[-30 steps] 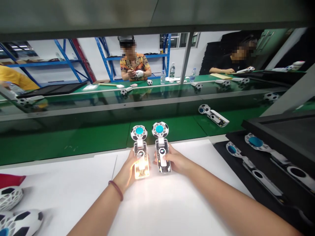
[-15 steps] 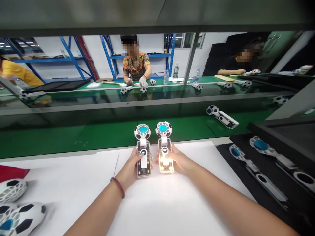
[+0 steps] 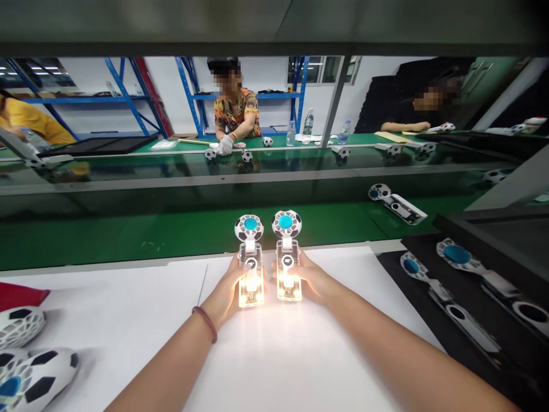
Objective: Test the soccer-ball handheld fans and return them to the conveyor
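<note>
- Since the last frame, the gloved hand point(image 3: 225, 145) of a far co-worker moves left, off one soccer-patterned ball point(image 3: 247, 155) and onto the spot just beside another; the loose gadget point(image 3: 404, 209) on the green belt point(image 3: 128, 243) shifts a little to the right.
- The lights change too: the left gadget point(image 3: 251, 287), dark a moment ago, now glows along with the right gadget point(image 3: 289, 281).
- The left hand point(image 3: 228, 285) holds the left gadget in a closed grip around its clear body, thumb over the front, close to the round display.
- The right hand point(image 3: 315, 280) grips the right gadget the same way, thumb on the front at its right side.
- Both gadgets are side by side with a narrow gap, ball-shaped heads with blue centres toward the far side, bodies above the far part of the white table point(image 3: 141, 337); whether they touch it I cannot tell.
- A dark red band point(image 3: 205, 324) circles the left wrist.
- On the near left are ball-patterned shells point(image 3: 47, 377) and something red point(image 3: 21, 298).
- On the near right, more gadgets point(image 3: 469, 326) lie on black padding point(image 3: 409, 297).
- On the far side, three people sit along a counter with water bottles point(image 3: 307, 127), before blue shelves point(image 3: 244, 97).
</note>
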